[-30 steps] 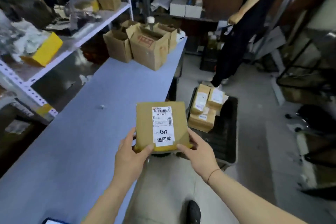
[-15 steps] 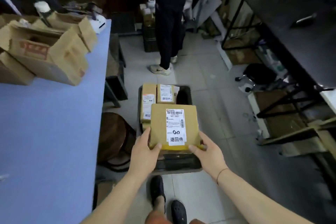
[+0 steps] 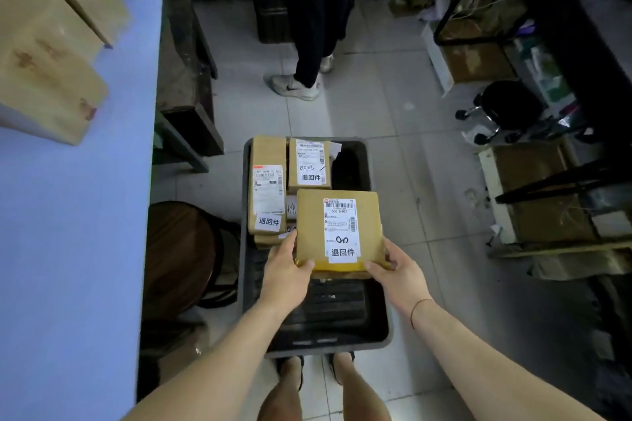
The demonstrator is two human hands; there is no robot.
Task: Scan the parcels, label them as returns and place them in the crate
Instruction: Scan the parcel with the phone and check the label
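Both hands are on the parcel point(image 3: 338, 231), held flat over the middle of the crate point(image 3: 383, 335), label face up. The left hand point(image 3: 285, 275) pinches the near left corner, thumb on top; the right hand point(image 3: 396, 272) grips the near right corner the same way. The parcel is close to square, its slightly longer axis running 12 to 6, with the top of the label point(image 3: 341, 231) toward 12. Reading that label: a barcode at the top, "507 H407" just under it, a handwritten looped scrawl lower down, and bold print "退回件" at the bottom. The fine print is too small to read.

In the crate at 11 o'clock from the held parcel lies a long box point(image 3: 267, 186), long axis also 12 to 6, with a shipping label and a separate "退回件" sticker at its near end. At 12 o'clock sits a smaller box point(image 3: 309, 164) with handwriting that looks like "0505" above "退回件". The crate's near half shows bare black bottom.

At 9 o'clock runs the blue tabletop point(image 3: 75, 215), with brown cartons point(image 3: 48, 72) at its far end. At 12, beyond the crate, another person's legs point(image 3: 307, 27) stand on the tiled floor point(image 3: 393, 106).
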